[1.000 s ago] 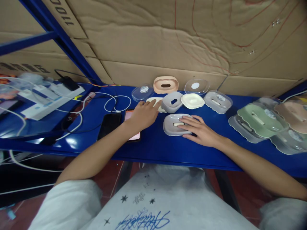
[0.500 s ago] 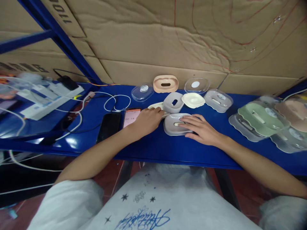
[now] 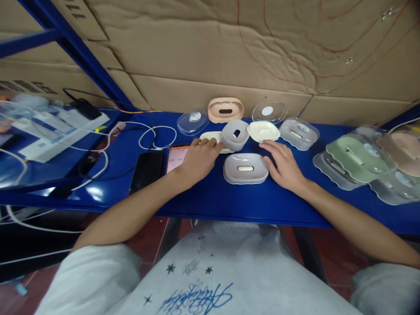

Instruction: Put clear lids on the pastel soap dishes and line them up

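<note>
My left hand [image 3: 201, 160] rests over a cream dish [image 3: 210, 135], fingers bent and slightly apart; its fingertips are partly hidden. Beside those fingers stands a grey plastic shell [image 3: 240, 142] with an oval slot, overlapping the dish. My right hand [image 3: 285, 165] is open, with its fingertips at the near edge of a second cream dish [image 3: 263, 130]. Between my hands, close to the right thumb, sits a grey soap box [image 3: 234, 170] with a small cream bar in its middle slot.
Behind are a peach shell [image 3: 226, 103], two clear lids [image 3: 193, 127] and a grey box [image 3: 300, 139] with a clear cover. Several covered boxes are stacked right, a green one [image 3: 356, 162] on top. Two phones [image 3: 147, 170], cables and a power strip [image 3: 42, 146] lie left.
My right hand has come off the grey soap box and reached forward to the cream dish. My left hand stays by the other dish, its fingers slightly shifted.
</note>
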Demonstrator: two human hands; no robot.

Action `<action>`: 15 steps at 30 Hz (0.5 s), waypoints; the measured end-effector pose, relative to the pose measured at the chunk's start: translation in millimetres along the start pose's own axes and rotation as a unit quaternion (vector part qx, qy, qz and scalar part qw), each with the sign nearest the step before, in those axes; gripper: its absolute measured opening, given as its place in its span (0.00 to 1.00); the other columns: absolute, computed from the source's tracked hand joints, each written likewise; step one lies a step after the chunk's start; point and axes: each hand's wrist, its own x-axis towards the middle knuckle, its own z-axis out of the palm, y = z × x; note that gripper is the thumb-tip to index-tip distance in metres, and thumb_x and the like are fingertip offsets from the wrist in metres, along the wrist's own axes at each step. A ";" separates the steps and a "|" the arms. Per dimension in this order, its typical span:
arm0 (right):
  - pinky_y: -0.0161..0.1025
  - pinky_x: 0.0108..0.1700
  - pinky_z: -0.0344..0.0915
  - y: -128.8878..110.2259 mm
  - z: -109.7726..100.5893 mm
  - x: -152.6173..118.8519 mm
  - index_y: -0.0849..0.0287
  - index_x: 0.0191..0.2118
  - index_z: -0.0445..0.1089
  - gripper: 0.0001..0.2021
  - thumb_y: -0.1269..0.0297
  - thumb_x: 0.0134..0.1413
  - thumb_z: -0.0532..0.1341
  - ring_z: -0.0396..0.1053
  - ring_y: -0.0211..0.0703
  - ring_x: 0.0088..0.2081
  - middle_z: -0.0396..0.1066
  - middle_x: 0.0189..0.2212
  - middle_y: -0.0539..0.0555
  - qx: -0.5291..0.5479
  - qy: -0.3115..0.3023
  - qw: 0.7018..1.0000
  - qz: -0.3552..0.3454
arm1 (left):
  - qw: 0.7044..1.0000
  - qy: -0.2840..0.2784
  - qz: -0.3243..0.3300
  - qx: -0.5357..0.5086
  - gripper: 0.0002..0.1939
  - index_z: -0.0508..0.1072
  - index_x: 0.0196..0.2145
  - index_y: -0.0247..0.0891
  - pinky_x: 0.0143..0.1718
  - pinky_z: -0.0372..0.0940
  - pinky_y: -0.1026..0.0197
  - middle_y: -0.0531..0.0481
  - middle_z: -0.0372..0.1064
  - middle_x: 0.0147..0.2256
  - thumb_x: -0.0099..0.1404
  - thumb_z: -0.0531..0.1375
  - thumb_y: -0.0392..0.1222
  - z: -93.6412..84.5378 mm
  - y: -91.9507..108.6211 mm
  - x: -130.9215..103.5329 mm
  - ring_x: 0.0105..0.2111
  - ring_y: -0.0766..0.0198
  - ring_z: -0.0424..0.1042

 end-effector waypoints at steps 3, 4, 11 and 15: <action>0.63 0.66 0.64 4.6 2.8 0.7 0.57 0.67 0.66 0.21 0.59 0.77 0.50 0.66 0.61 0.67 0.69 0.66 0.64 0.003 -0.023 1.000 0.019 | 1.000 0.024 -0.004 -0.012 0.18 0.73 0.59 0.33 0.50 0.69 0.46 0.35 0.76 0.51 0.78 0.50 0.31 -2.2 3.0 -0.4 0.51 0.44 0.78; 0.62 0.65 0.64 5.1 3.6 0.6 0.57 0.67 0.67 0.21 0.58 0.78 0.50 0.67 0.60 0.66 0.70 0.65 0.64 0.008 -0.033 0.999 0.019 | 0.999 0.042 -0.001 -0.023 0.19 0.72 0.61 0.33 0.52 0.70 0.46 0.34 0.74 0.55 0.78 0.50 0.33 -4.1 5.2 -0.9 0.54 0.43 0.77; 0.60 0.67 0.65 14.9 -0.8 3.2 0.57 0.65 0.68 0.21 0.57 0.78 0.50 0.68 0.58 0.66 0.72 0.64 0.63 -0.009 -0.011 1.000 0.025 | 0.988 0.111 0.060 -0.092 0.25 0.62 0.71 0.36 0.60 0.70 0.44 0.35 0.62 0.70 0.80 0.50 0.36 -4.8 16.3 -5.6 0.65 0.44 0.69; 0.66 0.69 0.58 43.7 -7.3 46.8 0.60 0.69 0.63 0.22 0.62 0.75 0.52 0.60 0.63 0.71 0.62 0.71 0.67 -0.125 0.035 0.990 0.053 | 0.982 0.124 0.097 -0.105 0.22 0.67 0.68 0.37 0.59 0.70 0.45 0.36 0.68 0.67 0.83 0.50 0.43 -1.8 18.8 -7.4 0.63 0.47 0.72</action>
